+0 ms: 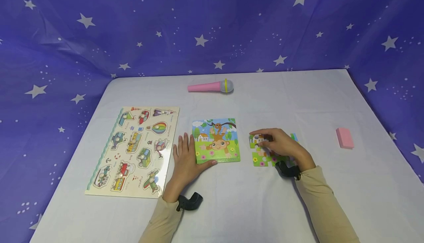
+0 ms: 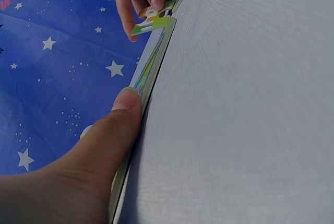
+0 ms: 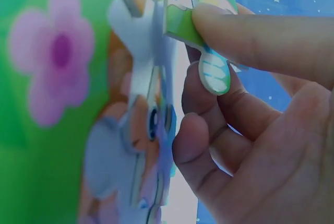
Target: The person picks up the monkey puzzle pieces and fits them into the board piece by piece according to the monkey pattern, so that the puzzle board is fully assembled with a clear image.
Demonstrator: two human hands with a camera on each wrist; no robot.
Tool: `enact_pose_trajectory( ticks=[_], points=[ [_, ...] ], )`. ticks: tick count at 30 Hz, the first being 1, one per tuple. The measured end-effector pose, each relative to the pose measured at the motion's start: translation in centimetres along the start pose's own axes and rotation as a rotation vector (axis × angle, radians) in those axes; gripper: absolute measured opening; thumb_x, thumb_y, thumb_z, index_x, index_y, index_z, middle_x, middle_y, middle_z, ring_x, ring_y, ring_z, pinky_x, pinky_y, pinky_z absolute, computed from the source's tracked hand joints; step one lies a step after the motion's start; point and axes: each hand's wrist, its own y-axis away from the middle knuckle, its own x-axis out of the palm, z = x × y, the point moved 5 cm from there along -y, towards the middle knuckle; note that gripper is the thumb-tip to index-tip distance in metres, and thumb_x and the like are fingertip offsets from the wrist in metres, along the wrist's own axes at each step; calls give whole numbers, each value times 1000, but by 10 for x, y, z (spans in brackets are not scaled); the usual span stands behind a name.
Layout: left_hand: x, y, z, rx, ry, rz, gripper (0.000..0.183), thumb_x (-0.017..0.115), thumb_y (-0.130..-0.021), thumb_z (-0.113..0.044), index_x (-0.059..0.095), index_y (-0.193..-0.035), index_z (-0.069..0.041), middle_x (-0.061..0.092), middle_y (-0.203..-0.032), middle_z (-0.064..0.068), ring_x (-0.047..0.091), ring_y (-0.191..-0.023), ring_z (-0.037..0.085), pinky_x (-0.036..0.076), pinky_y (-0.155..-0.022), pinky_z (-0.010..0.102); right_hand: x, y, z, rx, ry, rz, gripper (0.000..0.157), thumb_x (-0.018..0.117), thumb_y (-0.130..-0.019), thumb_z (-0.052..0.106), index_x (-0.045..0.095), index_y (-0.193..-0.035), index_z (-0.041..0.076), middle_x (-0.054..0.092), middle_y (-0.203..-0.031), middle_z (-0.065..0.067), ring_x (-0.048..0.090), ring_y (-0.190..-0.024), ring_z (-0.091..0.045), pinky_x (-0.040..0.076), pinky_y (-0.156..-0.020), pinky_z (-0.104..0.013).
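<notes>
Flat on the table lies a square monkey picture board [image 1: 215, 140]. My left hand [image 1: 186, 162] is spread along its left side, with the thumb against the near edge. To the right, my right hand [image 1: 281, 143] pinches a jigsaw piece [image 3: 181, 24] between thumb and fingers. In the left wrist view that piece [image 2: 154, 21] is tilted and printed green, white and orange. Under and around the right hand are partly joined jigsaw pieces [image 1: 260, 159], several hidden by the hand. A pink flower and part of an animal show on them in the right wrist view.
At the left lies a wooden vehicle peg puzzle [image 1: 132, 152], close beside the left hand. A pink toy microphone [image 1: 208, 87] lies toward the back of the white table [image 1: 232, 206]. A pink block [image 1: 345, 138] sits at the right. Purple starry cloth hangs behind.
</notes>
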Motion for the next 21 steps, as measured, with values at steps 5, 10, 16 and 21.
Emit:
enact_pose_trajectory(
  ticks=[5,10,16,21],
  points=[
    [0,0,0,0,-2,1,115,67,-65,-64,15,-144,2,6,-151,23,-1,-140,38,0,-109,57,0,-1,7,-15,-24,-7,38,60,-86,10,58,-122,21,61,-107,-8,50,-77,-15,43,-66,-27],
    [0,-1,0,2,-8,-2,116,67,-64,-64,15,-144,1,7,-151,23,0,-140,38,0,-109,57,7,-9,18,6,-63,7,35,59,-87,14,58,-120,25,56,-87,-6,48,-60,-16,44,-48,-28],
    [0,0,0,4,-9,-5,115,67,-65,-64,15,-144,2,7,-151,24,0,-140,38,0,-109,57,25,-28,43,-98,-31,-19,32,61,-86,14,61,-117,21,58,-86,-2,50,-69,-12,44,-60,-25],
    [0,0,0,14,-24,-18,115,66,-64,-65,16,-143,2,9,-150,25,2,-140,39,2,-109,57,47,-46,69,-163,1,-6,30,58,-88,15,61,-118,20,63,-103,-3,54,-82,-14,47,-74,-31]
  ],
)
